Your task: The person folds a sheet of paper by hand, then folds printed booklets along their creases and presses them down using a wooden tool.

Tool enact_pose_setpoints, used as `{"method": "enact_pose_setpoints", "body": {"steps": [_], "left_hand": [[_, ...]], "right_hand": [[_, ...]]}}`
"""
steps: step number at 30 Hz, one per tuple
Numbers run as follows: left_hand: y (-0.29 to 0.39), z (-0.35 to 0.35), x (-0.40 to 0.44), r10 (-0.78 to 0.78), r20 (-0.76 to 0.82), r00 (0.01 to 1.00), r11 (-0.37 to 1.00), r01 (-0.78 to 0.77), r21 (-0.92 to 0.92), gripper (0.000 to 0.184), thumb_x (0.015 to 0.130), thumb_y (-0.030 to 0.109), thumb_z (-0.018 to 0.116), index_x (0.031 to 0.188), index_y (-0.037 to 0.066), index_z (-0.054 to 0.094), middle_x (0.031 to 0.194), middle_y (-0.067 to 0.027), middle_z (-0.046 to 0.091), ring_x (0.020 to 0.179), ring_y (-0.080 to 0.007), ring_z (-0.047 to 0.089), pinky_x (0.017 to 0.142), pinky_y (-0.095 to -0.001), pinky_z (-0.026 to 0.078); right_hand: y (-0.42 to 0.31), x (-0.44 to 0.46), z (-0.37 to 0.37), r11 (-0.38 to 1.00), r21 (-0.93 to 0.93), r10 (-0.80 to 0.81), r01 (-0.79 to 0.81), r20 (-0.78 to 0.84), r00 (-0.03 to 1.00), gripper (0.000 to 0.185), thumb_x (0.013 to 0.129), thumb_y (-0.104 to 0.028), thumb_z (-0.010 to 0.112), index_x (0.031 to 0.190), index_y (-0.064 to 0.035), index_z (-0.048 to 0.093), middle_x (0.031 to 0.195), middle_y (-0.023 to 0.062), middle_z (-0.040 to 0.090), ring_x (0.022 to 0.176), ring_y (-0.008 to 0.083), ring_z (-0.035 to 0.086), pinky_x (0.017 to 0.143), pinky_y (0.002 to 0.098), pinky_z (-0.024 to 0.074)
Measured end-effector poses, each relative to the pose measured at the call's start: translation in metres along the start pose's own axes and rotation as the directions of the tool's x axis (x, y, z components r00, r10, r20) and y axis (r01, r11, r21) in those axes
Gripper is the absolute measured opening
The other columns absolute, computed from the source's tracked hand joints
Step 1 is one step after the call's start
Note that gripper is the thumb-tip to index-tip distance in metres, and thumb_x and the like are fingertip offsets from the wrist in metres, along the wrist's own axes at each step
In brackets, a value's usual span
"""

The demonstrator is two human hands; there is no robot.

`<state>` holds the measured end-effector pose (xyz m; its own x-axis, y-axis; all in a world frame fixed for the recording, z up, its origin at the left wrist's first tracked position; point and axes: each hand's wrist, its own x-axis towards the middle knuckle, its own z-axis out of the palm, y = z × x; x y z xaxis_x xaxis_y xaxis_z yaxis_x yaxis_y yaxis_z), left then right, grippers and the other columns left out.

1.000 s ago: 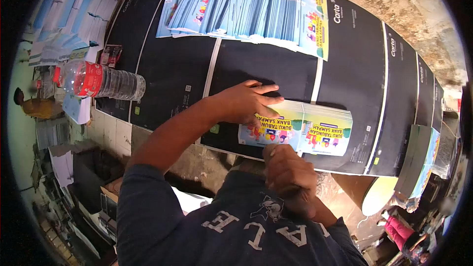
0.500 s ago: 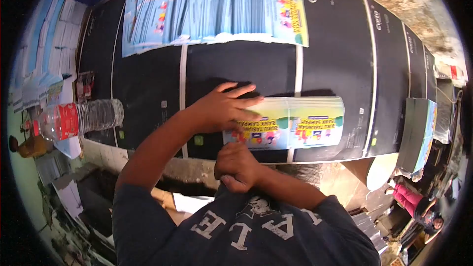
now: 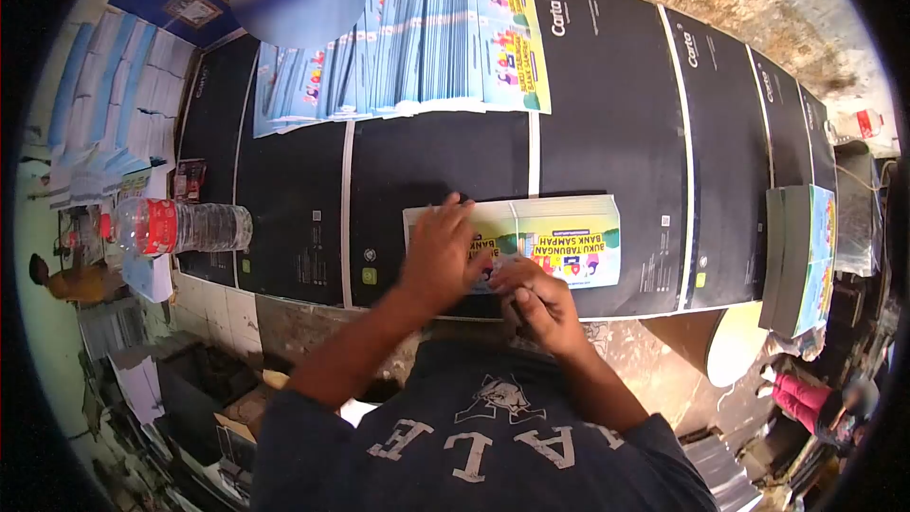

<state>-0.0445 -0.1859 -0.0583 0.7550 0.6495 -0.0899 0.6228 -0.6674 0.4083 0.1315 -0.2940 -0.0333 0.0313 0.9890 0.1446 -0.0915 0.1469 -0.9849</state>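
Lying loosely open, the left hand (image 3: 436,254) covers the left part of the printed stack (image 3: 575,251) by the black table's (image 3: 611,123) near edge; the right hand (image 3: 545,303) curls at its near side, any hold unclear. Fanned booklets (image 3: 417,47) lie far.

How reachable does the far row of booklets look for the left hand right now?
Probably yes: the left hand is over the nearer booklets, and only bare black surface shows between it and the far row of booklets. It may take a forward stretch.
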Motion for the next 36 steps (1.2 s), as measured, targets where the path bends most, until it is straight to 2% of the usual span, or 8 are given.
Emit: {"method": "enact_pose_setpoints", "body": {"steps": [5,7,9,13,21,25,27,36], "left_hand": [[0.038,0.051,0.009,-0.229,-0.373,0.899,0.973,0.227,-0.05,0.05,0.094,0.034,0.062,0.13,0.002,0.048,0.146,-0.0226,0.043,0.142,-0.0377,0.036,0.114,-0.0574,0.027],[0.04,0.053,0.01,-0.234,-0.437,0.869,0.96,0.276,0.034,0.058,0.093,0.036,0.062,0.139,0.006,0.043,0.146,-0.0192,0.042,0.14,-0.0373,0.038,0.113,-0.0591,0.027],[0.046,0.052,0.012,-0.174,-0.514,0.84,0.951,0.279,0.133,0.053,0.099,0.036,0.053,0.142,0.008,0.042,0.15,-0.0189,0.039,0.142,-0.0375,0.036,0.113,-0.0637,0.022],[0.05,0.057,0.019,-0.11,-0.542,0.833,0.906,0.309,0.291,0.052,0.105,0.042,0.038,0.146,0.01,0.039,0.153,-0.0182,0.036,0.143,-0.0375,0.035,0.112,-0.0659,0.023],[0.043,0.073,0.021,-0.087,-0.465,0.881,0.894,0.275,0.354,0.051,0.099,0.027,0.049,0.146,0.011,0.041,0.156,-0.0136,0.037,0.148,-0.0319,0.031,0.113,-0.0665,0.021],[0.065,0.062,0.031,-0.253,-0.443,0.86,0.869,0.403,0.287,0.05,0.099,0.026,0.046,0.145,0.008,0.042,0.155,-0.0159,0.039,0.147,-0.0337,0.032,0.116,-0.0646,0.016],[0.073,0.054,0.027,-0.216,-0.443,0.87,0.89,0.362,0.278,0.049,0.101,0.029,0.043,0.146,0.01,0.045,0.155,-0.0174,0.039,0.147,-0.0356,0.03,0.116,-0.0643,0.015],[0.071,0.053,0.043,-0.194,-0.436,0.879,0.971,0.236,0.042,0.052,0.091,0.018,0.058,0.137,-0.003,0.049,0.155,-0.0244,0.035,0.149,-0.0366,0.027,0.118,-0.0637,0.009]], "right_hand": [[-0.008,-0.023,0.001,0.936,0.351,0.082,0.014,-0.258,0.963,0.043,0.106,-0.034,0.041,0.085,-0.0004,0.057,0.095,0.0155,0.062,0.092,0.0263,0.059,0.09,0.0406,0.0443],[-0.022,-0.019,-0.011,0.949,0.149,-0.246,0.278,-0.202,0.948,0.056,0.097,-0.054,0.05,0.08,-0.0022,0.056,0.079,0.0119,0.061,0.079,0.0274,0.06,0.077,0.0399,0.0457],[-0.049,-0.004,-0.022,0.861,0.183,-0.464,0.475,-0.103,0.88,0.042,0.091,-0.042,0.062,0.072,-0.005,0.056,0.072,0.0096,0.061,0.07,0.0282,0.06,0.072,0.0408,0.0455],[0.01,-0.017,-0.016,0.943,-0.162,-0.312,0.29,-0.137,0.94,0.015,0.08,-0.007,0.065,0.067,-0.0053,0.057,0.069,0.0091,0.06,0.065,0.0294,0.058,0.063,0.0397,0.0443],[-0.005,-0.019,-0.018,0.95,-0.225,-0.261,0.218,-0.182,0.948,0.017,0.081,-0.005,0.063,0.065,-0.0048,0.055,0.068,0.0098,0.059,0.064,0.0309,0.058,0.063,0.0405,0.0436],[-0.047,-0.023,-0.054,0.844,0.018,-0.515,0.536,-0.257,0.818,0.019,0.081,-0.003,0.057,0.061,-0.0035,0.054,0.065,0.009,0.062,0.06,0.0263,0.059,0.06,0.0377,0.0465],[0.003,-0.033,-0.073,0.971,-0.15,-0.22,0.184,-0.274,0.936,0.023,0.084,-0.004,0.054,0.062,-0.0025,0.054,0.064,0.0092,0.062,0.061,0.0241,0.06,0.06,0.0369,0.0475],[-0.032,-0.041,-0.059,0.963,0.103,0.269,-0.249,-0.374,0.888,0.023,0.1,-0.013,0.057,0.082,-0.0003,0.06,0.087,0.0044,0.063,0.074,0.0131,0.055,0.067,0.0283,0.0452]]}}
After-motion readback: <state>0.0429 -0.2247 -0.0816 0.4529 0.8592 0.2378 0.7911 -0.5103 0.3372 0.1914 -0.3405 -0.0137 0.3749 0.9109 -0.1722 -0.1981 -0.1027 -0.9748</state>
